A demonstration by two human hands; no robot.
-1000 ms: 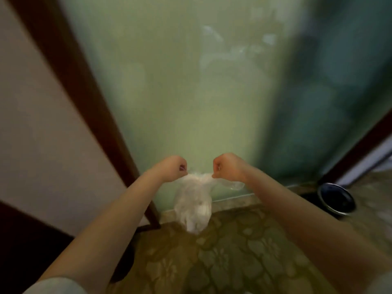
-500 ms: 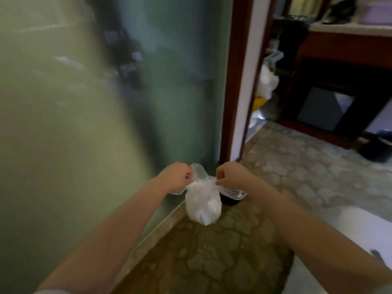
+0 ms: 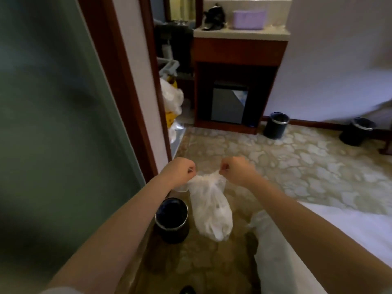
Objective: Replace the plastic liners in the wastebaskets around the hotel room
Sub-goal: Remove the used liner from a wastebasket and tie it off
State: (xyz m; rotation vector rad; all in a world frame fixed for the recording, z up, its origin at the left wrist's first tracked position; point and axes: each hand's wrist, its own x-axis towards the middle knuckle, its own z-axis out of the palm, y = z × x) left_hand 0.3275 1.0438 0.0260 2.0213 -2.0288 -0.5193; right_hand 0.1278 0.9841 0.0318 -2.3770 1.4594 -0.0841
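Clamped on the top of the bag (image 3: 210,211) with left grip (image 3: 180,170) and right grip (image 3: 235,169). Could tear thin plastic by tugging too hard, spilling rubbish beside the wastebasket (image 3: 171,219).

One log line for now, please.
liner bag: hanging | left hand: grips bag top | right hand: grips bag top | nearest wastebasket: on floor beside bag

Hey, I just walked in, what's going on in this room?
A person is holding a full white plastic bag up by its neck, the left hand and right hand each pinching a side of the top, apparently tying it off. The bag hangs over the patterned carpet beside a black wastebasket, which looks unlined. Two more black wastebaskets stand by the far wall.
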